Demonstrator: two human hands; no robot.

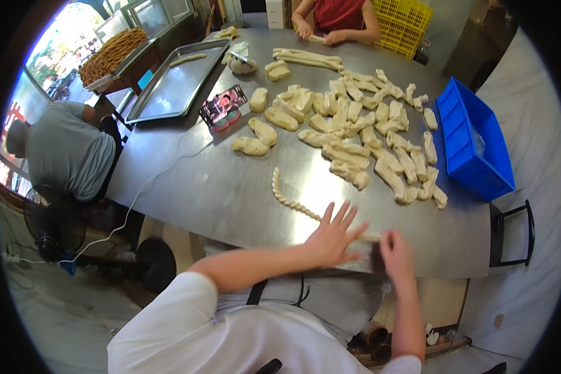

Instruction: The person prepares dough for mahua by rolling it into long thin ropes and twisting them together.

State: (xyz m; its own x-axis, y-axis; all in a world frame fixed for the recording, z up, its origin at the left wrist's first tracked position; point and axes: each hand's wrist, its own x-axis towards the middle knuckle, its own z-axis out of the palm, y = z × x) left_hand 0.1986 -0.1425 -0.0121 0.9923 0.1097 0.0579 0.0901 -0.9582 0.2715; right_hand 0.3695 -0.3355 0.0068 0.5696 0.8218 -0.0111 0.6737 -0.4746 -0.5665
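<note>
My left hand (335, 240) lies flat with fingers spread at the near edge of the steel table. A twisted dough rope (291, 202) curves away from its fingertips to the upper left; whether the fingers touch it I cannot tell. Between my hands a short pale length of dough (371, 237) shows, running toward my right hand (395, 249). The right fingers are closed together at its end, slightly blurred. Many cut dough pieces (349, 131) lie in a loose pile farther out on the table, with two thicker lumps (255, 138) to their left.
A blue crate (477, 143) stands at the right edge. A metal tray (181, 78) holding one twisted strip is far left, near a propped phone (223, 106) with a white cable. Across the table a person in red (340, 19) handles dough. Another person (68, 146) sits left.
</note>
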